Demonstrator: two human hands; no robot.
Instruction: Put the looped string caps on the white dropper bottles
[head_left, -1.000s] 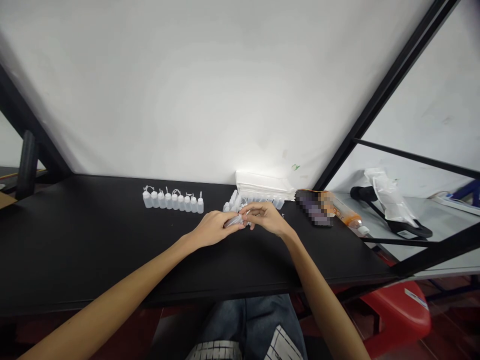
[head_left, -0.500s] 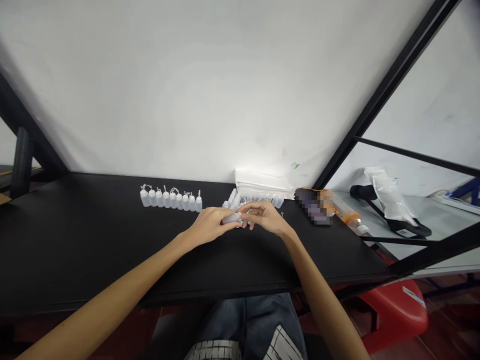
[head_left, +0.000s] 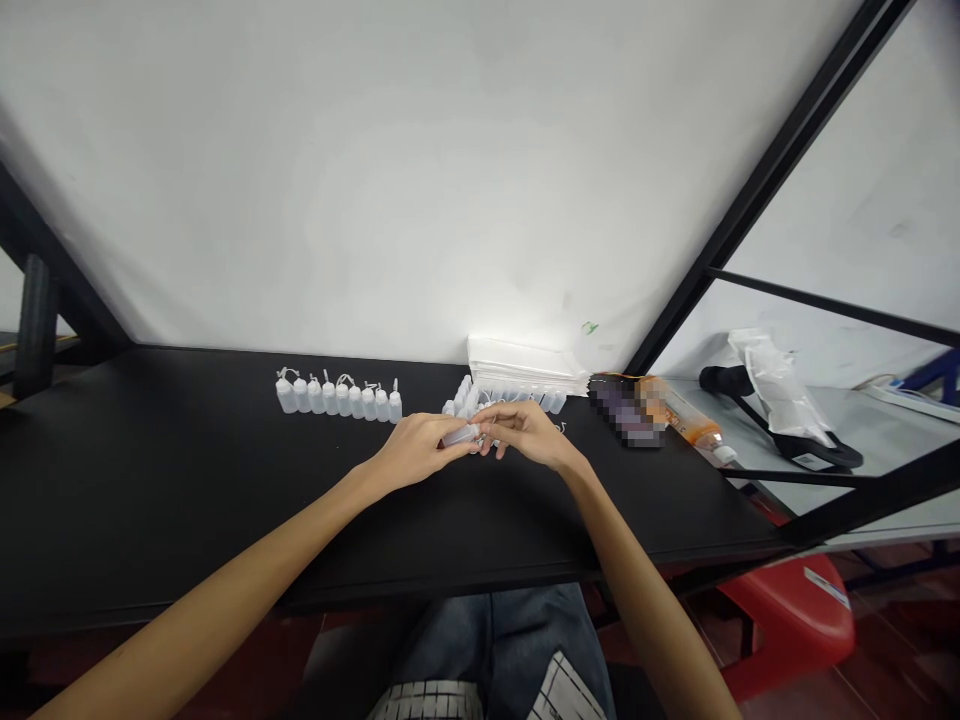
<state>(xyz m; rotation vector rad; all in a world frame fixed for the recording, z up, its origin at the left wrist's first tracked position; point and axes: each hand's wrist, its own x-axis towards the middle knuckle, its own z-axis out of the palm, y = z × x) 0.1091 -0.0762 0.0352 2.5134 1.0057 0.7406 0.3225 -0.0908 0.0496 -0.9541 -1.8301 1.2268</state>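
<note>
Above the black table (head_left: 337,530), left hand (head_left: 412,448) and right hand (head_left: 525,432) meet at one small bottle (head_left: 458,435).
More level than one second ago, it lies between them: left grips the body, right pinches the neck end.

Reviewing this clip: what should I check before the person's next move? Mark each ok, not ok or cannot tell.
1. Left hand grips the body of the held bottle: ok.
2. Right hand has its fingertips at that bottle's far end from the left palm: ok.
3. Fitting at that end fully seated: cannot tell; fingers cover it.
4. Row of bottles on the person's left standing upright: ok.
5. Bottles behind the hands fully visible: not ok; the hands partly hide the group.
6. Orange-labelled bottle apart from both hands: ok.
</note>
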